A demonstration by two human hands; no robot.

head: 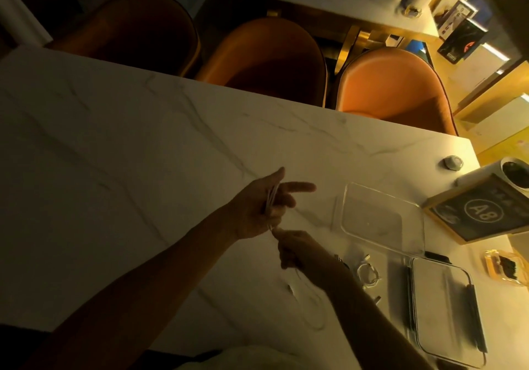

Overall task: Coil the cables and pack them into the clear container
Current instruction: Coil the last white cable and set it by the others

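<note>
A broad white marble-patterned desk (120, 146) with grey veins fills the dim, amber-lit scene, with three orange upholstered chairs (395, 89) pushed in along its far edge. Toward the right end of the desk lies the clear rectangular plastic container (378, 218), open and standing flat, its long axis running from near the person toward the far right corner. Just nearer the person sits a clear rectangular lid with dark clip edges (446, 312), its long side running roughly toward the viewer. A dark framed sign marked A8 (481, 212) stands at the desk's right edge, beside the container.

Over the desk, left of the container, the person's left hand (257, 209) is held up with palm turned inward, forefinger and thumb stretched out, while loops of a thin white cable (270, 198) are wound around the hand and gripped by its curled lower fingers. The loops run along the palm, pointing away from the person. The right hand (297, 249) is just below it, fingers closed, pinching the same cable where it leaves the loops; the slack trails down onto the desk in a faint curve. A small coiled white cable (369, 273) lies on the desk between the right wrist and the lid.
</note>
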